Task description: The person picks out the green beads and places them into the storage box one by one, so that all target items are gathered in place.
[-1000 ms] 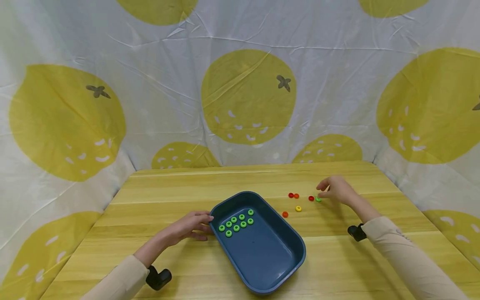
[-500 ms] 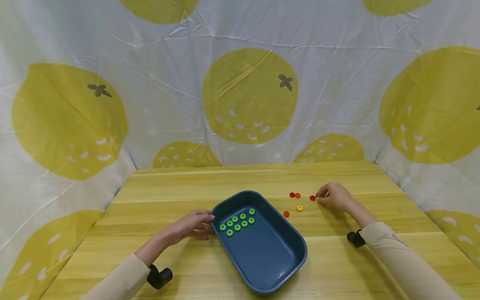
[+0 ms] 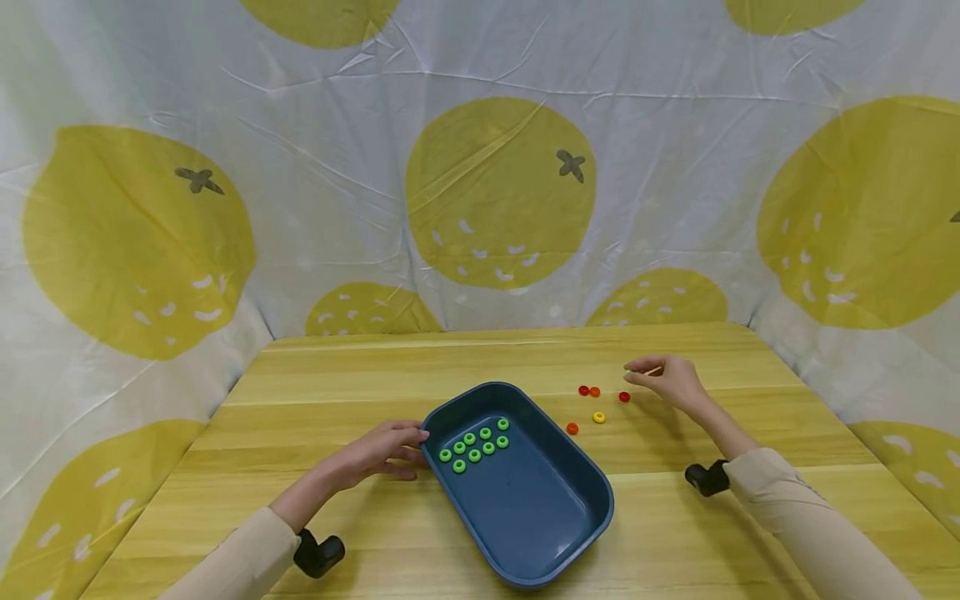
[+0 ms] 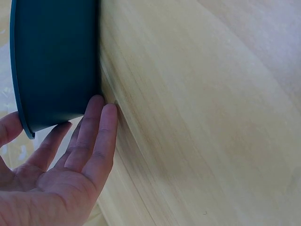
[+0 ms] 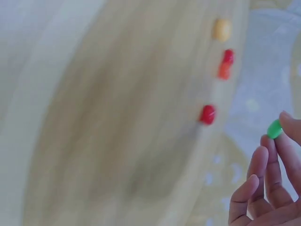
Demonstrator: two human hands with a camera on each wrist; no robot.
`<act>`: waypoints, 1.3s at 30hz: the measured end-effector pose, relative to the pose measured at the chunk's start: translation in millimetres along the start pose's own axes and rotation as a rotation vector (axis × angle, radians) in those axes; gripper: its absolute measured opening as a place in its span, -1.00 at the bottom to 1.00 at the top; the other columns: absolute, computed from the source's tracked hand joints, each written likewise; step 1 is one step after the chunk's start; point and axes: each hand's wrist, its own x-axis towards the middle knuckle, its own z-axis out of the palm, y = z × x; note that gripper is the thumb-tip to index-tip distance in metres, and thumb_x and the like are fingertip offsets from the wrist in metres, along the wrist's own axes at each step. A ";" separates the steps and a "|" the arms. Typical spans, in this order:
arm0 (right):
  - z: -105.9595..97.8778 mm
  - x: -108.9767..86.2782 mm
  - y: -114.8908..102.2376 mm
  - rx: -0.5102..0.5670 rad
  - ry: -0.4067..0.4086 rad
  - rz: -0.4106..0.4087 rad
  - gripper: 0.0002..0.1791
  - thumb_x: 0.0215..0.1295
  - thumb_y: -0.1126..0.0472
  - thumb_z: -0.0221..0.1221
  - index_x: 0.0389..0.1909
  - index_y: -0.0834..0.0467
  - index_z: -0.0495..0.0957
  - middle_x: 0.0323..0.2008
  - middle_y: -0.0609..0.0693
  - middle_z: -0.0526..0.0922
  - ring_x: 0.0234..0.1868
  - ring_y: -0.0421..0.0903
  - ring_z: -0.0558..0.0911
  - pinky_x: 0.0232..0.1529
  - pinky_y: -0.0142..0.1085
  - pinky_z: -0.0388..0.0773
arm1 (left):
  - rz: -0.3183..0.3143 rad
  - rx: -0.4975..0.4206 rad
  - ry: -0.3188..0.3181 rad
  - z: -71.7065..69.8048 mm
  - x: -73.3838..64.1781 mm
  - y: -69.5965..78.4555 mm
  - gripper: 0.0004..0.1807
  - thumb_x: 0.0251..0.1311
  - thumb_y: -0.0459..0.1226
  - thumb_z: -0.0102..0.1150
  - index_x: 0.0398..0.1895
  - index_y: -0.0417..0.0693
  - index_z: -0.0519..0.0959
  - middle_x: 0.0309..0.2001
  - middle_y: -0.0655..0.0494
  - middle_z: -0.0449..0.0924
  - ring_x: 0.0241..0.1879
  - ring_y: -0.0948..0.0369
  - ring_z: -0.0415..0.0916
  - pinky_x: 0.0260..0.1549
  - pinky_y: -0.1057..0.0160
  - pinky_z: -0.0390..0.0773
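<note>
In the head view my left hand holds the far left corner of a dark blue tray, thumb at the rim and fingers along the outer wall. The left wrist view has the thumb at the tray's lip, with fingertips low beside its wall. Several green ring beads lie inside the tray at its far left end. Raised over the table on the right, my right hand pinches one green bead between thumb and finger; the right wrist view shows it clearly.
Loose beads lie on the wooden table right of the tray: a dark red one, a yellow one, an orange one, and a touching red and orange pair. A lemon-print curtain encloses the table.
My right hand came down to the green bead beside the dark red one, pinched it and lifted it off the table, slightly leftward. My left hand and the tray stayed still.
</note>
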 end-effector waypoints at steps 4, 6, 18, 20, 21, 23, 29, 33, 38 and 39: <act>-1.2 3.1 -16.2 0.066 -0.015 0.020 -0.60 0.20 0.04 0.23 -0.06 0.24 0.62 -0.07 0.23 0.65 -0.16 0.13 0.64 -0.25 -0.25 0.58 | 0.002 -0.001 -0.002 0.2 0.3 -0.6 -0.45 0.35 -0.08 -0.10 0.19 -0.37 0.32 0.03 -0.21 0.53 -0.07 0.14 0.57 -0.06 0.05 0.59; -0.6 5.7 -27.1 0.094 -0.031 0.004 -0.59 0.20 0.04 0.23 -0.05 0.25 0.61 -0.07 0.24 0.65 -0.15 0.16 0.65 -0.24 -0.22 0.59 | 0.001 -0.002 -0.001 0.4 0.1 -0.4 -0.45 0.35 -0.08 -0.10 0.20 -0.37 0.32 0.03 -0.21 0.53 -0.06 0.13 0.57 -0.06 0.05 0.59; 28.5 23.8 -112.2 0.148 -0.115 -0.157 -0.72 0.17 0.12 0.26 -0.14 0.16 0.66 -0.20 0.14 0.69 -0.35 -0.09 0.63 -0.39 -0.32 0.53 | 0.004 0.003 -0.006 -0.2 -1.2 0.9 -0.43 0.36 -0.08 -0.11 0.21 -0.39 0.30 0.06 -0.24 0.51 -0.05 0.14 0.56 -0.04 0.04 0.59; 35.9 25.4 -126.9 0.150 -0.130 -0.199 -0.74 0.16 0.13 0.27 -0.16 0.15 0.68 -0.22 0.12 0.70 -0.35 -0.08 0.63 -0.40 -0.32 0.54 | 0.001 0.001 -0.003 0.3 -1.1 0.4 -0.43 0.36 -0.08 -0.10 0.21 -0.39 0.30 0.05 -0.23 0.51 -0.05 0.14 0.56 -0.05 0.04 0.59; 40.1 26.1 -133.0 0.149 -0.139 -0.221 -0.75 0.15 0.13 0.28 -0.17 0.15 0.68 -0.23 0.12 0.70 -0.36 -0.08 0.62 -0.40 -0.33 0.54 | 0.000 0.004 -0.003 0.5 -1.0 0.3 -0.43 0.36 -0.08 -0.11 0.21 -0.39 0.30 0.05 -0.23 0.51 -0.06 0.14 0.56 -0.05 0.05 0.59; 48.5 26.7 -145.1 0.146 -0.157 -0.263 -0.76 0.14 0.14 0.28 -0.19 0.15 0.68 -0.26 0.10 0.71 -0.36 -0.08 0.62 -0.39 -0.34 0.54 | -0.003 0.000 0.002 0.7 -0.6 -0.3 -0.44 0.36 -0.08 -0.10 0.21 -0.38 0.31 0.05 -0.22 0.52 -0.06 0.14 0.56 -0.05 0.05 0.59; 75.6 24.1 -173.3 0.106 -0.234 -0.392 -0.79 0.12 0.18 0.30 -0.22 0.16 0.69 -0.30 0.04 0.73 -0.38 -0.11 0.63 -0.37 -0.43 0.54 | 0.003 0.002 -0.004 -0.7 0.1 -0.7 -0.46 0.37 -0.09 -0.12 0.19 -0.38 0.32 0.04 -0.22 0.53 -0.05 0.14 0.57 -0.04 0.03 0.59; 92.3 18.7 -185.2 0.062 -0.318 -0.451 -0.80 0.12 0.20 0.29 -0.23 0.17 0.69 -0.31 0.00 0.73 -0.41 -0.13 0.63 -0.37 -0.50 0.51 | 0.001 0.000 -0.013 -1.4 0.2 -0.3 -0.46 0.37 -0.09 -0.13 0.18 -0.38 0.33 0.04 -0.21 0.53 -0.05 0.13 0.56 -0.04 0.03 0.58; 108.0 10.3 -191.5 0.011 -0.415 -0.477 -0.79 0.12 0.21 0.30 -0.21 0.19 0.69 -0.31 0.00 0.70 -0.42 -0.16 0.61 -0.40 -0.53 0.49 | 0.004 -0.006 -0.020 -1.2 0.2 -0.4 -0.46 0.37 -0.09 -0.13 0.18 -0.38 0.33 0.04 -0.22 0.52 -0.05 0.12 0.56 -0.03 0.01 0.58; 110.7 8.8 -191.7 -0.003 -0.428 -0.486 -0.79 0.12 0.22 0.30 -0.22 0.19 0.69 -0.31 0.00 0.70 -0.42 -0.18 0.60 -0.40 -0.53 0.49 | 0.007 -0.005 -0.021 -1.1 0.4 -0.5 -0.46 0.37 -0.09 -0.13 0.17 -0.39 0.34 0.04 -0.23 0.52 -0.05 0.12 0.56 -0.03 0.01 0.57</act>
